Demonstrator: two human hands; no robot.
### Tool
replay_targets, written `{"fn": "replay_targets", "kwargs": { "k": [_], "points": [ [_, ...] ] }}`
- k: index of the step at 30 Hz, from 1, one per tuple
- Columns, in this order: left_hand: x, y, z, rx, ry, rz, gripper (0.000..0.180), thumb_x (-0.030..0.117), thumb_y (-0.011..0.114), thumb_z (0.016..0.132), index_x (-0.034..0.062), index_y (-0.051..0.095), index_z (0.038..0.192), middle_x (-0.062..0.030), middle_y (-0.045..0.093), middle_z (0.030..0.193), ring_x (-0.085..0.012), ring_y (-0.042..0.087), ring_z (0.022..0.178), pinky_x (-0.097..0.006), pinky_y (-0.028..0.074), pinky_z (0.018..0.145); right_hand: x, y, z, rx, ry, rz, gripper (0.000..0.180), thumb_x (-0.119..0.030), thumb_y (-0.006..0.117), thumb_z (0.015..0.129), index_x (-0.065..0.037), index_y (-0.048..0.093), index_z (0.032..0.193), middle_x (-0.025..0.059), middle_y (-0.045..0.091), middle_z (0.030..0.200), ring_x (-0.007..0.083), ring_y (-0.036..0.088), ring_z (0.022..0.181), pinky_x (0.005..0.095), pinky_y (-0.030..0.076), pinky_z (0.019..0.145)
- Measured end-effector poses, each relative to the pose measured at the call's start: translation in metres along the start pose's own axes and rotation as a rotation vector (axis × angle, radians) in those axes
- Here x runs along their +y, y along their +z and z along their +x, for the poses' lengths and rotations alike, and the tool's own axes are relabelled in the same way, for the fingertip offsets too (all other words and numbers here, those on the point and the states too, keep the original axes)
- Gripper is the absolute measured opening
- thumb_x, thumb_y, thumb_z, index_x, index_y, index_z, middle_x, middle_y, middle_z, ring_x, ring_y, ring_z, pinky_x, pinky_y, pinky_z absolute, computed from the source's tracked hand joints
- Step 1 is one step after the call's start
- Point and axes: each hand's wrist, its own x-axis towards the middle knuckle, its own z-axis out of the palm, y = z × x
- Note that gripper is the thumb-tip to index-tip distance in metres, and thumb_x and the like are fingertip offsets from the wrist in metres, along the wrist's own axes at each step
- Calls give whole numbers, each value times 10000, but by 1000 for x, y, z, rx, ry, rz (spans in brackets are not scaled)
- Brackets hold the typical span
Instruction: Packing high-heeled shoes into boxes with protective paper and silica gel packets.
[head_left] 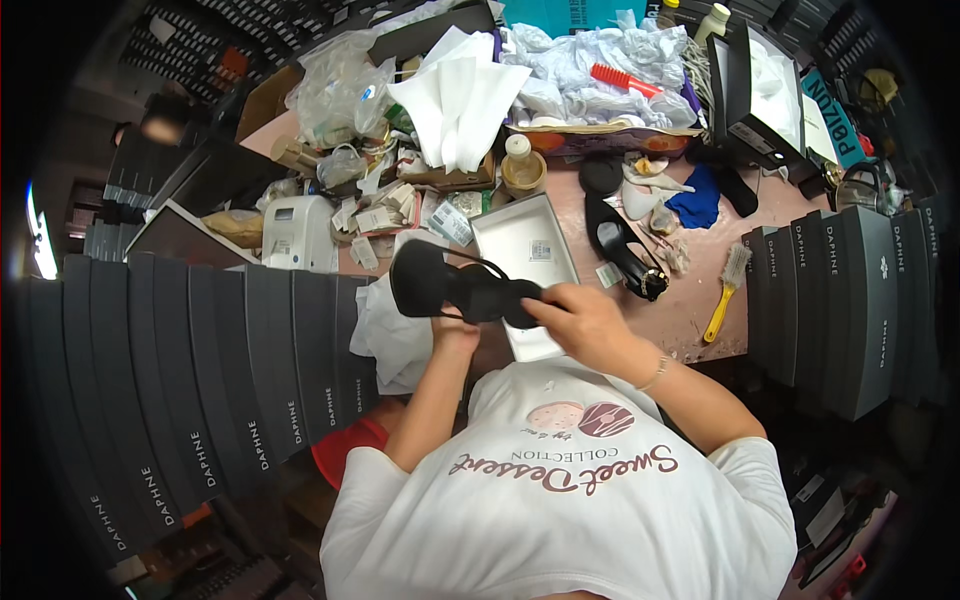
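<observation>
A black strappy sandal (455,283) is held up in front of me over the pink worktable (690,300), its sole facing me. My left hand (453,331) grips it from below, mostly hidden behind the shoe. My right hand (582,316) clasps the shoe's right end, fingers curled over it. Just behind the shoe lies an open white shoe box lid (527,262). A second black high-heeled shoe (622,247) lies on the table to the right of that lid.
Tall stacks of dark shoe boxes stand at my left (200,370) and right (850,300). A yellow-handled brush (726,290), blue cloth (696,200), white label printer (297,232), bottle (522,165), folded white paper (462,95) and crumpled tissue (610,60) crowd the table.
</observation>
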Motion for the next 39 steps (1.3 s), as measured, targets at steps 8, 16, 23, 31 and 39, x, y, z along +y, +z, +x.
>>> {"fn": "replay_targets", "kwargs": {
  "k": [8,16,23,31,39],
  "points": [
    [-1,49,-27,-19,704,1168,371,232,335,969,-36,583,1032,-119,606,984,-197,569,903,-305,438,830,16,95,15,-28,160,482,243,-149,606,778,-27,555,982,108,586,874,268,604,754,337,493,674],
    [0,42,-7,-56,410,743,395,245,337,971,-39,610,1006,-117,626,963,-200,564,919,-308,424,869,5,59,31,-301,755,1536,142,-108,540,898,-18,554,1007,2,578,854,60,533,751,215,464,622],
    [-14,35,-5,-242,373,530,318,298,512,904,15,593,1024,-102,619,1004,-228,599,931,-348,487,847,16,-19,42,-251,662,1093,188,-119,542,897,-18,601,1044,-41,529,679,37,452,538,197,368,461],
    [-1,28,-14,-71,-405,-294,301,316,528,868,43,610,963,-134,648,948,-293,629,912,-441,537,800,56,-50,-37,500,930,820,240,-127,544,911,-2,597,1108,28,597,878,94,567,714,205,446,619],
    [-29,14,-21,4,-165,-45,276,268,533,894,54,575,1063,-99,625,1040,-221,618,937,-356,512,827,-5,12,9,-82,30,-54,211,-116,621,732,-53,657,931,77,597,941,235,552,825,353,456,703]
  ]
}}
